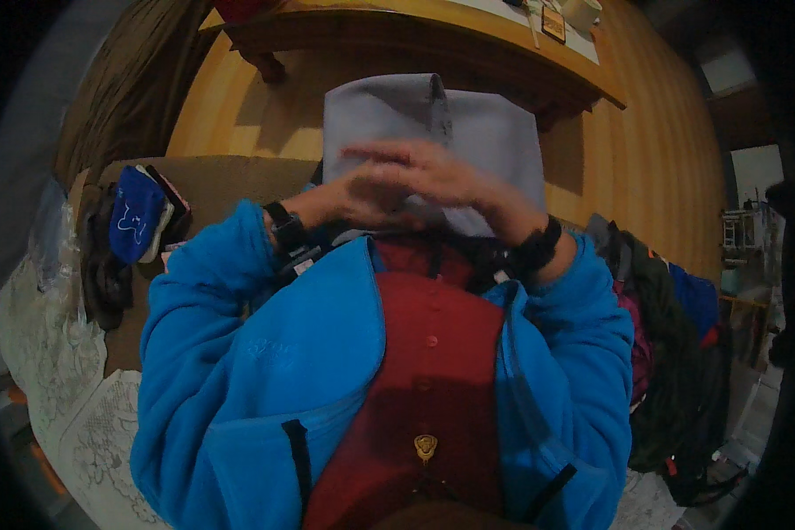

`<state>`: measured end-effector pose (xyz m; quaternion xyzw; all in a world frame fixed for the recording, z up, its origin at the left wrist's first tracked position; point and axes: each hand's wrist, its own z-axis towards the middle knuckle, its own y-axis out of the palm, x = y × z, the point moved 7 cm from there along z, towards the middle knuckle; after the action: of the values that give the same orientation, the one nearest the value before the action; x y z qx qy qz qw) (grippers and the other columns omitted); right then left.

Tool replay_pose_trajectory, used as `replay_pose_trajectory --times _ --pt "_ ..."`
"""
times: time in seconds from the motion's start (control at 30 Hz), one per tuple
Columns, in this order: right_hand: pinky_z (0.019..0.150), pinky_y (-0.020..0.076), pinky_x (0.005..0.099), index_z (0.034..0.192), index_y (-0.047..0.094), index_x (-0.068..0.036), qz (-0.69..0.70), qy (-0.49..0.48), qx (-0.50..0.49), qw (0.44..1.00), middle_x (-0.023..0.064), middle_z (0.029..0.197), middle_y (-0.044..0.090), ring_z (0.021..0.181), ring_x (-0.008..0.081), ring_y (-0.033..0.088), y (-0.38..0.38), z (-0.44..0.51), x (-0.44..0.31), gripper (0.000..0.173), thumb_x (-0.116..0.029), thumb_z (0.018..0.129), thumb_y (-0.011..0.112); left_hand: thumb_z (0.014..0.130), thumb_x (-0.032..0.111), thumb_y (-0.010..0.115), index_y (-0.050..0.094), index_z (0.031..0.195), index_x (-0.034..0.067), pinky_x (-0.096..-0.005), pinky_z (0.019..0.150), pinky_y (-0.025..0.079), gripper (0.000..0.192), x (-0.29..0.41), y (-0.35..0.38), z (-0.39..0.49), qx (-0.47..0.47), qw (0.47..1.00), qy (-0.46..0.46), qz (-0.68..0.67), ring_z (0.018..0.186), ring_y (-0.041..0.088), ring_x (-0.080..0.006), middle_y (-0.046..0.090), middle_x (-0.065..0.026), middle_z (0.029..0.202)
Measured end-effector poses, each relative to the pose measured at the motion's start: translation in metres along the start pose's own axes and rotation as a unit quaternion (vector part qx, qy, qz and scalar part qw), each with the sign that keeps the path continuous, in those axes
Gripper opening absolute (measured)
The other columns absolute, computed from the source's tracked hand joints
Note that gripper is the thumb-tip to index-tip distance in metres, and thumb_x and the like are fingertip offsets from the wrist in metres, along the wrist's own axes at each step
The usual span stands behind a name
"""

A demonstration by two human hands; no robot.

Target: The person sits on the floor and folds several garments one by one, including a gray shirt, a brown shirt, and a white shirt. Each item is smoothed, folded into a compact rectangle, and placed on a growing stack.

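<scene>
A grey fabric piece [493, 126], with a raised fold along its middle, lies before me at lap height. Over its near part, my left hand [437, 175] and my right hand [374, 192] cross, blurred, with the fingers overlapping. Whether they touch each other or grip the cloth cannot be told. A dark watch [290, 228] is on my right wrist and a black band [536, 250] is around my left wrist.
A wooden table [397, 20] with a phone [553, 25] and a roll [580, 13] on it stands ahead. Folded socks, one blue [134, 215], lie on the brown sofa [238, 172] at left. Dark and blue clothes [659, 318] are heaped at right.
</scene>
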<state>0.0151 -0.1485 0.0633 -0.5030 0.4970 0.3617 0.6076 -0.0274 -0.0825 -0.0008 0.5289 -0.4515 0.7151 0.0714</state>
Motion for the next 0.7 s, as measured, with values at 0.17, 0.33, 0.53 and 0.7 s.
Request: replay_pose_trajectory --times 0.17,0.33,0.53,0.7 --pt "0.117 0.0190 0.0628 0.157 0.033 -0.017 -0.445 0.207 0.144 0.859 0.0199 0.164 0.020 0.151 0.0371 0.021 -0.067 0.033 0.085 0.067 -0.050 0.100 0.050 0.094 0.069 0.043 0.045 0.150 0.012 -0.0578 0.122 0.008 0.080 0.006 0.010 0.012 0.005 0.927 -0.060 0.369 0.151 0.020 -0.0406 0.033 -0.0216 0.159" --pt "0.118 0.0147 0.0641 0.159 0.023 -0.013 -0.396 0.209 0.216 0.868 0.0230 0.165 0.015 0.152 0.0426 0.016 -0.068 0.031 0.126 0.072 -0.050 0.101 0.045 0.092 0.039 0.068 0.050 0.147 0.021 -0.0583 0.120 0.019 0.061 0.005 -0.039 -0.027 0.236 0.925 -0.091 0.283 0.144 0.033 -0.0437 0.041 -0.0204 0.153" --pt "0.120 0.0213 0.0542 0.157 0.020 0.000 -0.473 0.178 0.230 0.832 0.0317 0.161 0.016 0.149 0.0478 0.020 -0.034 0.034 0.124 0.071 -0.029 0.099 0.050 0.085 0.008 0.068 0.048 0.150 0.019 -0.0390 0.101 0.051 0.069 -0.070 -0.058 -0.089 0.408 0.805 -0.304 -0.303 0.132 0.050 -0.0282 0.049 -0.0116 0.148" --pt "0.121 0.0232 0.0452 0.156 0.021 0.002 -0.347 0.125 0.266 0.890 0.0380 0.158 0.015 0.148 0.0495 0.022 -0.030 0.042 0.096 0.073 -0.021 0.094 0.052 0.079 -0.001 0.057 0.050 0.149 0.013 -0.0301 0.088 0.055 0.071 -0.054 -0.094 -0.070 0.380 0.851 -0.206 -0.299 0.113 0.061 -0.0202 0.048 -0.0108 0.151"
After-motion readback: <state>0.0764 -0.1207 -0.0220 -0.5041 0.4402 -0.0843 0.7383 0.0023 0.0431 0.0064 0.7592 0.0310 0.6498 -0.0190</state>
